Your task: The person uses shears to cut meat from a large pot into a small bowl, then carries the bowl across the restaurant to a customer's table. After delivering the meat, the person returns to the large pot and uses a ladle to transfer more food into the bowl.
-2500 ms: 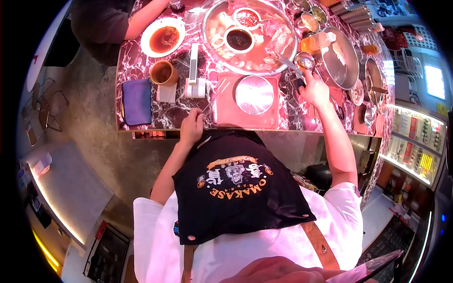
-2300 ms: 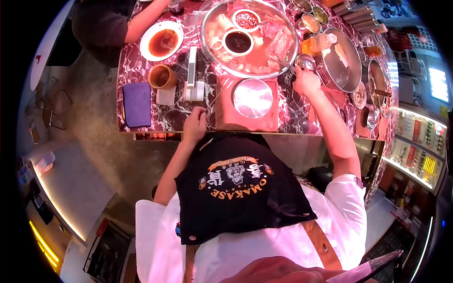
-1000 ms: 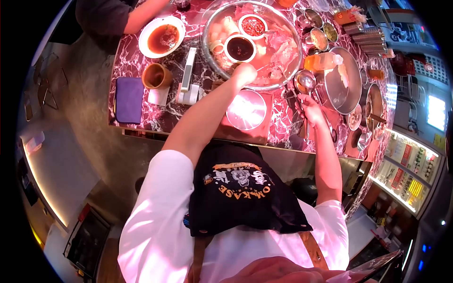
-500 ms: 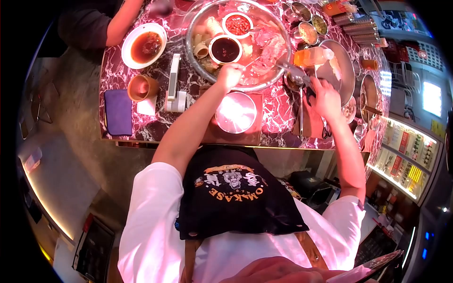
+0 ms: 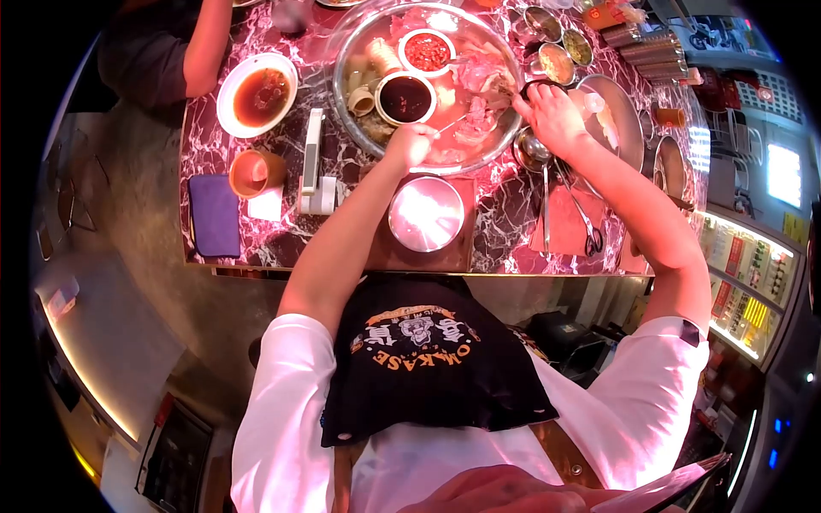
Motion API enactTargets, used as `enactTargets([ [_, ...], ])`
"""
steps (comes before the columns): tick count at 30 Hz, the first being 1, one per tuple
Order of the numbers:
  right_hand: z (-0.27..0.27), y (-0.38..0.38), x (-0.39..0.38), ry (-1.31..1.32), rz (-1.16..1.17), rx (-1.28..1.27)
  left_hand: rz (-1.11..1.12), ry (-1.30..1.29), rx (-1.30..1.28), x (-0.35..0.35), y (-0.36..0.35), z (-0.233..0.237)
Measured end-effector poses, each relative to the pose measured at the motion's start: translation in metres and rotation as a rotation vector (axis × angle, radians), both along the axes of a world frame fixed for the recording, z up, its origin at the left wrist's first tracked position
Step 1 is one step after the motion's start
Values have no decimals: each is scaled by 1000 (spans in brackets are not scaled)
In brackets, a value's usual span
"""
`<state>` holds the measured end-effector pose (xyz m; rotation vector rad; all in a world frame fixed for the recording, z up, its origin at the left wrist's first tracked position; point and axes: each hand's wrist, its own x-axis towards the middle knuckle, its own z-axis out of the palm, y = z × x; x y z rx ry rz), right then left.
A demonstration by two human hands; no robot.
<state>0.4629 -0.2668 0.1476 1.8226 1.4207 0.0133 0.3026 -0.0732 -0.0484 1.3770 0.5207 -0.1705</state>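
Note:
My left hand (image 5: 412, 145) is closed round a thin metal utensil (image 5: 451, 125) that reaches over the meat in a large round clear bowl (image 5: 340, 111). My right hand (image 5: 552, 115) grips black-handled scissors (image 5: 545, 84) at the bowl's right rim, beside the pieces of meat (image 5: 486, 81); its fingers hide most of the blades. Inside the bowl stand a cup of dark sauce (image 5: 405, 97) and a cup of chopped red chilli (image 5: 428, 52). Rolled pale pieces (image 5: 382, 56) lie at its left side.
A shiny metal bowl (image 5: 427, 214) stands before the large bowl. Right of it lie a ladle (image 5: 534, 151) and another pair of scissors (image 5: 590, 231). At left are a soup bowl (image 5: 224, 98), a brown cup (image 5: 267, 171) and a purple cloth (image 5: 214, 215). Another person's arm (image 5: 208, 51) rests at the far left.
My right hand has moved up and left from beside the bowl to its rim, bringing the scissors to the meat. My left hand has barely shifted.

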Motion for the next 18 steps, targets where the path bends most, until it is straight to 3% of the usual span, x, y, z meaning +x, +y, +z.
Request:
enactTargets([
  [5, 3, -16, 0, -15, -9, 5, 9, 62, -189, -6, 7, 2],
  [8, 0, -20, -1, -33, 62, 35, -51, 66, -179, -7, 13, 19],
  [12, -23, -19, 9, -31, 126, 122, -75, 80, -111, -4, 14, 6],
  [14, -23, -14, 9, 123, -108, 79, -110, 35, 20, -8, 15, 6],
  [18, -19, -26, 15, 271, -192, 174, -67, 46, 46, -10, 12, 12],
])
